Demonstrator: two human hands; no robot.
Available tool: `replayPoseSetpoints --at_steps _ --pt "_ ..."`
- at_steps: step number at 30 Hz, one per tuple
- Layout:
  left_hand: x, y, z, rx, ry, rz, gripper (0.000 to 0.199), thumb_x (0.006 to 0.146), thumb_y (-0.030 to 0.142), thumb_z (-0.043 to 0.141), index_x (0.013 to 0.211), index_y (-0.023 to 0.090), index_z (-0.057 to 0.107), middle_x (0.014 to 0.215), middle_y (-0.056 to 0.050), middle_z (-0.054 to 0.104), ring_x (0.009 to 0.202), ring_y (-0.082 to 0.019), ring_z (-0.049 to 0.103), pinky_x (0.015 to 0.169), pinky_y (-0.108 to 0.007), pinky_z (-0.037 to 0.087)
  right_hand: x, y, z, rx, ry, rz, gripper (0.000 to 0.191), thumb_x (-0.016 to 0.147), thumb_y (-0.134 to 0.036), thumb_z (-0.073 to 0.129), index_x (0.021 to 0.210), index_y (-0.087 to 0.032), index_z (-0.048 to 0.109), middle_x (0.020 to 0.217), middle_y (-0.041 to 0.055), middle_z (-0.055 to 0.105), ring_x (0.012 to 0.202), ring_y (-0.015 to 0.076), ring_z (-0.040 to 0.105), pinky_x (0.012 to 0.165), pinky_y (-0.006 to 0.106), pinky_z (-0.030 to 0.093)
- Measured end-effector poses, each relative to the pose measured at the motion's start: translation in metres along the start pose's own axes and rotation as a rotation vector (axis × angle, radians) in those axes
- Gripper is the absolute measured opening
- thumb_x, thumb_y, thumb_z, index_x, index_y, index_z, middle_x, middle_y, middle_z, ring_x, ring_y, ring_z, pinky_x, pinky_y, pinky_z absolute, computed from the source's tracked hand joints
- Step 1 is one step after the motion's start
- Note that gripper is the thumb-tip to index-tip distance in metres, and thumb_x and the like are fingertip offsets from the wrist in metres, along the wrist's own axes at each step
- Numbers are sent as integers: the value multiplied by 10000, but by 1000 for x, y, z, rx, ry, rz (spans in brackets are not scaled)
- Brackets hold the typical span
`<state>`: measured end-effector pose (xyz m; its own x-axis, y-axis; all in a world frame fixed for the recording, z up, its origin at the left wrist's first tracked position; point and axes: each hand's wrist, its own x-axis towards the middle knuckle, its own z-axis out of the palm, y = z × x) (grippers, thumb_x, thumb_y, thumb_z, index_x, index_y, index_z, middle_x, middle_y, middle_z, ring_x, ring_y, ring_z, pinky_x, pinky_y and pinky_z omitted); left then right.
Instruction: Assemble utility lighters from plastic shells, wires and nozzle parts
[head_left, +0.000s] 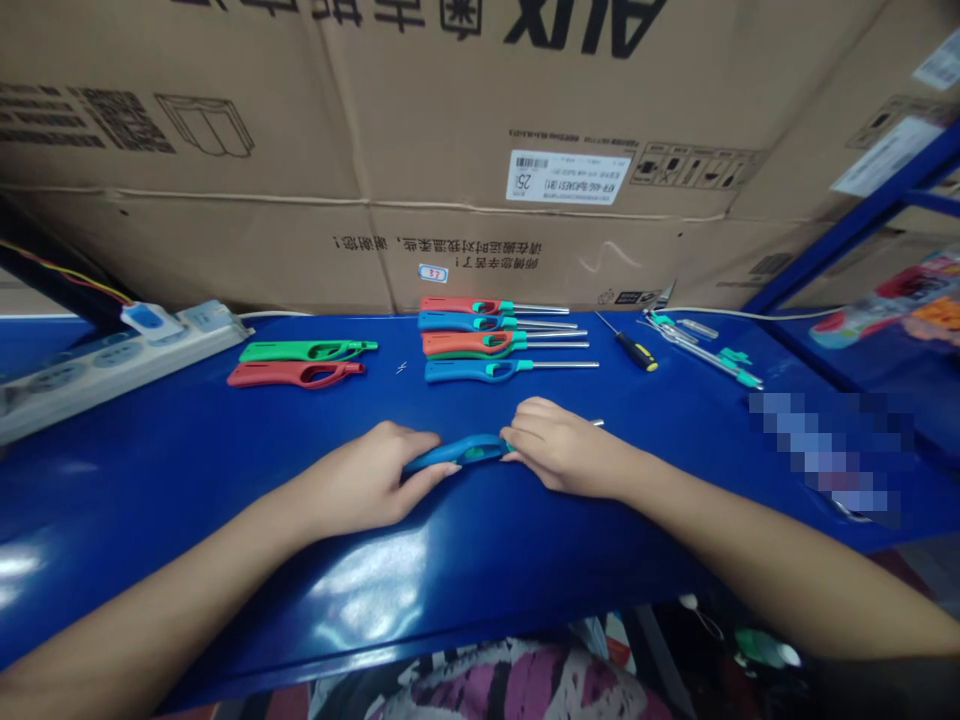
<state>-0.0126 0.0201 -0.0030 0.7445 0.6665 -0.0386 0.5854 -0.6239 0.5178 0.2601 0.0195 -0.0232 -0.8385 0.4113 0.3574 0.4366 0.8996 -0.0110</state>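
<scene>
Between my hands is a blue long-nosed gas lighter [474, 447], held level just above the table. My left hand [375, 475] is closed round its handle end. My right hand [559, 445] grips the nozzle end, hiding most of the metal tube; only the bright tip shows past the fingers. Beyond my hands lies a stack of lighters with metal tubes; the nearest is a blue lighter [480, 370], with an orange lighter [465, 343] behind it. At the left lie a red lighter body [296, 374] and a green lighter body [292, 351], both without tubes.
A black and yellow screwdriver [637, 350] lies right of the stack. Loose metal tubes with green parts [705, 350] lie farther right. A white power strip [127, 360] runs along the left. Large cardboard boxes [450, 130] stand behind the blue table [300, 590].
</scene>
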Motion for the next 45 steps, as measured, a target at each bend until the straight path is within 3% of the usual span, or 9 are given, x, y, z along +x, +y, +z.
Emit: replayPoseSetpoints --at_steps 13,22,26,29,31,35,39,42,45 --pt "-2 2 -4 313 -19 10 422 1061 489 324 999 183 608 861 -56 687 742 -231 676 662 -330 477 0 5 -1 199 12 104 234 1032 -259 484 1060 -118 668 851 103 676 801 205 564 810 364 484" --pt "6 -9 3 394 111 38 408 1046 375 421 1411 214 508 1246 -114 593 1083 -273 634 893 -401 546 -4 34 -27 150 -201 304 295 966 -457 614 880 -188 699 840 48 687 814 190 616 805 336 418" --pt "2 -7 2 472 137 -18 429 1027 399 448 1432 282 526 1246 -107 576 998 -279 655 826 -409 564 -11 55 -42 -108 -114 820 286 952 -495 601 935 -234 718 1071 63 700 1083 224 620 980 339 413" --pt "-2 -5 -2 404 108 -79 438 1019 398 459 1430 263 528 1240 -106 570 883 -243 674 771 -381 563 -27 75 -48 -296 -12 1155 365 976 -353 524 1234 -118 633 1321 243 576 1274 374 512 1036 490 397" --pt "-4 -5 -4 279 108 -86 422 1003 345 491 1405 226 543 1240 -107 568 886 -230 674 798 -372 557 -39 89 -48 -326 -18 1319 421 904 -279 594 1249 -37 603 1286 330 563 1214 442 545 961 560 439" --pt "-5 -9 -3 57 156 -54 356 946 252 567 1285 164 624 1152 -104 587 876 -212 654 807 -355 548 -55 104 -48 -242 -32 1430 270 824 -217 641 1044 -72 700 988 243 710 939 367 686 831 468 517" --pt "-1 -9 3 -9 179 -22 313 924 259 623 1222 170 662 1074 -74 587 766 -153 628 726 -296 548 -45 94 -65 -271 177 1434 323 879 -279 554 1110 -102 695 1000 206 734 923 332 699 810 424 528" --pt "3 -9 8 -39 211 -7 328 915 295 657 1217 166 668 1035 -64 586 763 -147 625 746 -295 551 -24 71 -78 -259 467 1328 382 917 -326 485 1206 -159 673 1064 124 732 911 250 696 783 348 532" --pt "5 -9 11 -41 221 21 338 905 328 680 1213 187 676 1029 -56 594 780 -152 621 748 -290 542 5 44 -78 203 836 1025 288 849 -376 615 1014 -194 763 619 6 625 529 170 577 518 292 451"
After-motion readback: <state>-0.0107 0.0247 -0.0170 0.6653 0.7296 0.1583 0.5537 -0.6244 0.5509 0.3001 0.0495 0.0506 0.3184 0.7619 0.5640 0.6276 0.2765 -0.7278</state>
